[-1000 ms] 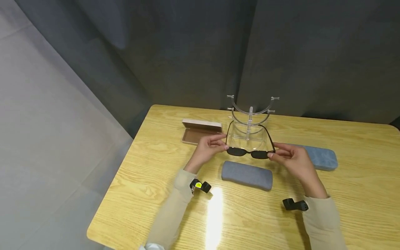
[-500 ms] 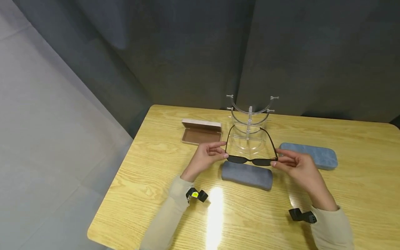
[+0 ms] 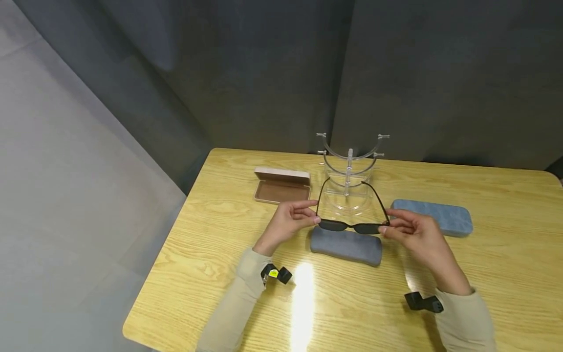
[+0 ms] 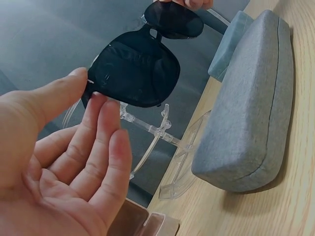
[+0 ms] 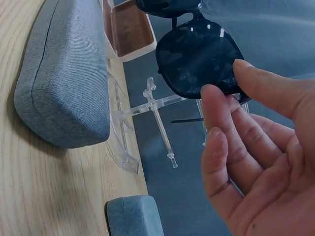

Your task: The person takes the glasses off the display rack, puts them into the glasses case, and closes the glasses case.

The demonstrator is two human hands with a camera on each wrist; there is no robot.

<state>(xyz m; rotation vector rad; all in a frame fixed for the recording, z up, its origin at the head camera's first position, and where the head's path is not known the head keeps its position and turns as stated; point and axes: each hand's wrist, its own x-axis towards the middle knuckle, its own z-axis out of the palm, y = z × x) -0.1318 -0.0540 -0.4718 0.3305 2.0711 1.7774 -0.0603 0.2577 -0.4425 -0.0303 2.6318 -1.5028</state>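
A pair of black sunglasses (image 3: 333, 225) with dark lenses is held between both hands, its temples unfolded and pointing away toward the stand. My left hand (image 3: 288, 222) pinches the frame's left corner with thumb and fingers; the left wrist view shows the dark lens (image 4: 135, 69) right at those fingertips. At the opposite corner my right hand (image 3: 418, 234) pinches the hinge area, with the other lens (image 5: 197, 59) close by in the right wrist view. Just behind the sunglasses stands a clear acrylic glasses stand (image 3: 349, 168). Below them in the head view lies a closed grey glasses case (image 3: 346, 248).
An open case with brown lining (image 3: 283, 190) sits at the back left, beside the stand. A closed light blue glasses case (image 3: 448, 218) lies to the right, behind the right hand. The wooden table (image 3: 198, 264) ends at a dark curtain (image 3: 272, 73).
Both hands have drawn the sunglasses back from the stand toward the grey case, and the lenses now overlap its far edge in the head view. Over the last half second they barely moved.
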